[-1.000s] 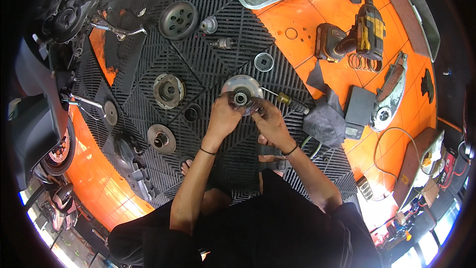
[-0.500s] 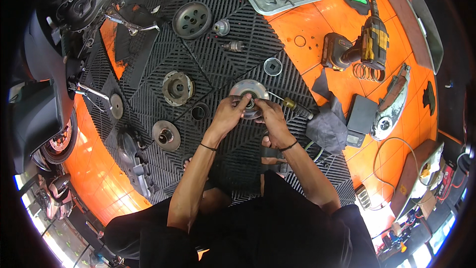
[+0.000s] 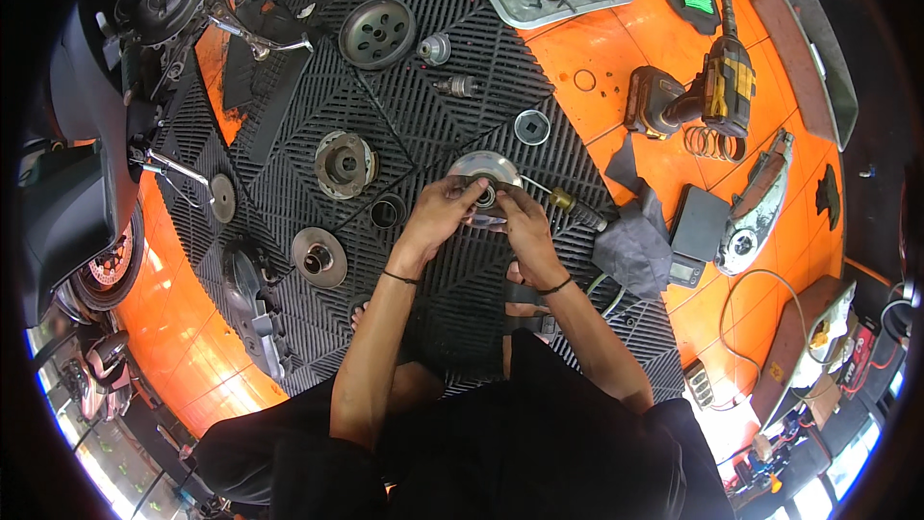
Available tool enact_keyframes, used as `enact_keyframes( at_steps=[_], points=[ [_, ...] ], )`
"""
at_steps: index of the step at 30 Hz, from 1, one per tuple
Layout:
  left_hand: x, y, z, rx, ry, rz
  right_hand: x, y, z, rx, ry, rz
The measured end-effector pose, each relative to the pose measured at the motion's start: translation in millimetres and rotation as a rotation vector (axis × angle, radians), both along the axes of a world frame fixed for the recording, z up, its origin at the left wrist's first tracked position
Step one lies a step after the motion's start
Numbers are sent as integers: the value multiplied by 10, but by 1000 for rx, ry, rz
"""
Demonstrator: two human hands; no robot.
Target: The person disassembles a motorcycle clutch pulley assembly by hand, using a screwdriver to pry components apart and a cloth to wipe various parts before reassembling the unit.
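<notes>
A shiny metal pulley disc lies in front of me, low over the black slatted mat. My left hand grips its near left side, and my right hand has the near right side. Both thumbs press by the ring-shaped hub at its centre; most fingertips are hidden underneath. Just right of the disc is a screwdriver with a yellowish band. To the left sit a dark metal ring, a clutch assembly and another pulley disc with a tube. Beyond my hands is a round metal cup.
A clutch bell and small metal parts lie farther off. At right are a cordless impact driver, a coil spring, a grey cloth and a scale. A parts tray stands at the back; a scooter is left.
Both hands remain on the pulley disc. The thumbs and fingers have shifted slightly around its hub, and the whole view has tilted a little.
</notes>
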State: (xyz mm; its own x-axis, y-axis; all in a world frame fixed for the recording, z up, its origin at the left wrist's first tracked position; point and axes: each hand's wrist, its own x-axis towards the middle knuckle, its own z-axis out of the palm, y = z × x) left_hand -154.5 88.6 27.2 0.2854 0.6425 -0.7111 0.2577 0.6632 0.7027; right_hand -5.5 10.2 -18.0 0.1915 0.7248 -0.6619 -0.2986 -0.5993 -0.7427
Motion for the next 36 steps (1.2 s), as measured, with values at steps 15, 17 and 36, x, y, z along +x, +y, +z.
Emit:
enact_keyframes(
  at_steps=[15, 17, 36],
  points=[
    [-82, -38, -25, 181, 34, 56, 7, 86, 542, 148, 222, 6],
    [-3, 45, 276, 106, -14, 64, 16, 112, 624, 187, 211, 6],
    [-165, 95, 1725, 253, -271, 95, 229, 300, 1857, 550, 104, -20]
  ],
)
